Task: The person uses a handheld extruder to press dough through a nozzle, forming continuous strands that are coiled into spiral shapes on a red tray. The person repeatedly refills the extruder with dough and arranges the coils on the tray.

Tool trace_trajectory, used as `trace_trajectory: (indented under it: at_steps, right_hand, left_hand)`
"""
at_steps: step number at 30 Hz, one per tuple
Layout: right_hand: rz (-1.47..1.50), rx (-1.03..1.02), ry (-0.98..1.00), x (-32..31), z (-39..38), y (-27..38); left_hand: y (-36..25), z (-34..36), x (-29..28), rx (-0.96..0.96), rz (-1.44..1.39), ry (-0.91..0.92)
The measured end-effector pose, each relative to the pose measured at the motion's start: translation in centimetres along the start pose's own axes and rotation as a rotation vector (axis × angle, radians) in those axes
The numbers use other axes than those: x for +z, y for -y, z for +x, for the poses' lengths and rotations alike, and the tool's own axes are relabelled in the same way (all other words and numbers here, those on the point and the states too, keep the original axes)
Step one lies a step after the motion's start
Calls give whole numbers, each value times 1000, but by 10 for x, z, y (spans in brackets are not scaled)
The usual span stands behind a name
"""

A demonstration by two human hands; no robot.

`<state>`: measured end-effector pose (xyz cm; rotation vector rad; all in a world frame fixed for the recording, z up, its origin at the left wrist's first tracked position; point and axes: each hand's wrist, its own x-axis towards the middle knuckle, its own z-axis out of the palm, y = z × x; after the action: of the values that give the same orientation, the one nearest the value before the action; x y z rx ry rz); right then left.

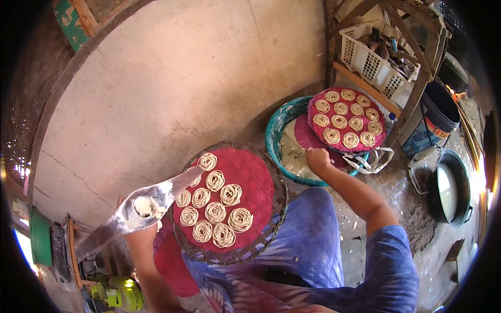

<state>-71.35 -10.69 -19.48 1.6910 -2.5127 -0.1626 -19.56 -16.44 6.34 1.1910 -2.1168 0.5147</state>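
My right hand (pixel 318 159) is closed over the teal basin (pixel 272 136), beside pale dough (pixel 293 151) and the edge of a dark red sheet. What its fingers hold, if anything, is hidden. My left hand is mostly hidden behind a long wooden bar (pixel 156 201), whose dough-filled hole (pixel 148 206) faces up; its forearm (pixel 146 263) shows below. Just right of the bar, a round woven tray (pixel 280 201) lies over my lap. Its red mat (pixel 255 175) carries several coiled noodle nests (pixel 215 212), and the bar's tip overlaps the upper left ones.
Several more nests lie on a round red mat (pixel 342 140) resting on the basin's right side. A white strap (pixel 377 161) hangs there. Farther right stand a dark bucket (pixel 436 117) and a black tub of whitish liquid (pixel 453 201). A green gas cylinder (pixel 125 293) stands lower left.
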Motion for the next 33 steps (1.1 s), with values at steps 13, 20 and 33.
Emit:
trace_trajectory:
  at_steps: [13,20,33]
  right_hand:
    - [286,52,217,-56,-34,-11]
    - [537,-350,151,-278,-115,-67]
    - [-99,-844,-395,-403,-200,92]
  left_hand:
    - [-7,-35,-46,-170,-323,-26]
    - [-49,-8,-38,43,-521,41]
    - [-103,-9,-44,219,-431,-105]
